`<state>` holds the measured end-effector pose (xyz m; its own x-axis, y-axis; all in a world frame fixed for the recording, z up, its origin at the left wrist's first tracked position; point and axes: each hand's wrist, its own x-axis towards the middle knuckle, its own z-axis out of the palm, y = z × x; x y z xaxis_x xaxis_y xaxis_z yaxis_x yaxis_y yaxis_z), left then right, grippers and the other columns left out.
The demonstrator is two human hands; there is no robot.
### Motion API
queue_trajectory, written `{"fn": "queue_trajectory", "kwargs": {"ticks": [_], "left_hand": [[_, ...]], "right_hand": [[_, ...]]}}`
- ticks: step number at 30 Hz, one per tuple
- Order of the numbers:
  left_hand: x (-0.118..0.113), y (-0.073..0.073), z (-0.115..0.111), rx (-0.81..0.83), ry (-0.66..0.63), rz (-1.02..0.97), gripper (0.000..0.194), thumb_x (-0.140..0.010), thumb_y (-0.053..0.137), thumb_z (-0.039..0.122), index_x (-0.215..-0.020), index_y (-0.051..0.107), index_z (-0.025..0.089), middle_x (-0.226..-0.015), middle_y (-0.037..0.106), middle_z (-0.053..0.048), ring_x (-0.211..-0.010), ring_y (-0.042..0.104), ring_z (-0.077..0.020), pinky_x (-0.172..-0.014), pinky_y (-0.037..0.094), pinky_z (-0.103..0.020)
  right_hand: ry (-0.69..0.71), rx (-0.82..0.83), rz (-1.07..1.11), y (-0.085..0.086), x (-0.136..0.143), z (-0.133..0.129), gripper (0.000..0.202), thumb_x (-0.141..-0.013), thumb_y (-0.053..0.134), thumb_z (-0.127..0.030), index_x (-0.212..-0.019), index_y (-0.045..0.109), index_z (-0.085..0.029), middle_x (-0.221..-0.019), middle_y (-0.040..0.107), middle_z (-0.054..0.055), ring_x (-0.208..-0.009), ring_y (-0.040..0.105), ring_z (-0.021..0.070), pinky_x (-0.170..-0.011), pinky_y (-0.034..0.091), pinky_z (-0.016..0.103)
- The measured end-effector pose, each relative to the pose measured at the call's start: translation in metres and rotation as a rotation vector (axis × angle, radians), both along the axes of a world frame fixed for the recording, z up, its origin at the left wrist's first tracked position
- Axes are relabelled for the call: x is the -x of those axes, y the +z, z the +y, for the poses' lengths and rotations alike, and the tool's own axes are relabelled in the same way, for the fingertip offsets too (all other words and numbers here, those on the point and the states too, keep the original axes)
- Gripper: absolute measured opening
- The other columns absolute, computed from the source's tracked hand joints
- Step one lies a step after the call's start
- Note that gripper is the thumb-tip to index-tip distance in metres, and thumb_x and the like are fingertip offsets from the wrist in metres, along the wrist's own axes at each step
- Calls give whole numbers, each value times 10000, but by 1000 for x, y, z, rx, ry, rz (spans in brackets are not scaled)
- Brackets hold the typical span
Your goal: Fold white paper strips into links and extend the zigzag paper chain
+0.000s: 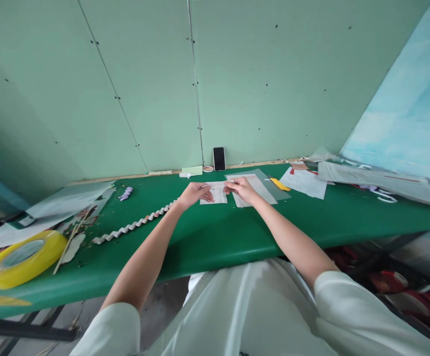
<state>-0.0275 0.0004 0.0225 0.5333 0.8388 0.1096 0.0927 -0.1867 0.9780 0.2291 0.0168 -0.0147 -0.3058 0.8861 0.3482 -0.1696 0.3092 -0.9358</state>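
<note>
Between my two hands is a small sheet of white paper (217,194) with faint print, its upper edge folded or doubled over. My left hand (196,194) pinches its left side, fingers lying across the front. At the upper right corner, my right hand (240,188) grips the paper between thumb and fingers. Beneath and beside my right hand lie larger white sheets (261,190) on a translucent sheet. A zigzag folded paper strip (133,225) runs across the table toward my left wrist.
The green table (215,242) meets a green wall, where a phone (219,158) leans. Left are a big yellow tape roll (54,247), sticks and papers. A yellow cutter (279,184), loose papers (304,182) and white hooks (385,197) lie right. A purple piece (126,193) sits back left.
</note>
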Motion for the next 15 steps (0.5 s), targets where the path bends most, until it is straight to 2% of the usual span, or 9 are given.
{"fn": "queue_trajectory", "kwargs": {"ticks": [3,7,10,15], "left_hand": [[0,-2,2,24,-41,-123,538,-852,823,545,-1089,733,71,-819,780,-131,-735,761,-202,-770,617,-338],[1,1,-3,75,-81,-219,617,-868,836,422,-1348,680,67,-833,779,-105,-751,761,-196,-793,622,-354],[1,7,-10,94,-86,-252,582,-871,835,374,-1355,697,83,-848,779,-98,-766,763,-192,-818,617,-356],[2,12,-14,106,-97,-276,481,-859,842,359,-1245,766,82,-843,786,-124,-775,765,-199,-828,609,-344]], "right_hand": [[12,63,111,-1,1,1,330,-771,898,-470,-845,814,-160,-833,797,99,-696,709,179,-703,573,325],[103,119,180,0,-3,1,347,-779,905,-395,-1040,817,-183,-846,805,59,-691,723,156,-687,588,282],[142,132,211,0,-7,0,344,-791,893,-358,-1079,805,-193,-848,805,45,-710,739,154,-701,604,267],[116,123,246,3,-7,-3,227,-792,855,-319,-970,796,-192,-863,807,59,-772,759,189,-754,622,304]]}}
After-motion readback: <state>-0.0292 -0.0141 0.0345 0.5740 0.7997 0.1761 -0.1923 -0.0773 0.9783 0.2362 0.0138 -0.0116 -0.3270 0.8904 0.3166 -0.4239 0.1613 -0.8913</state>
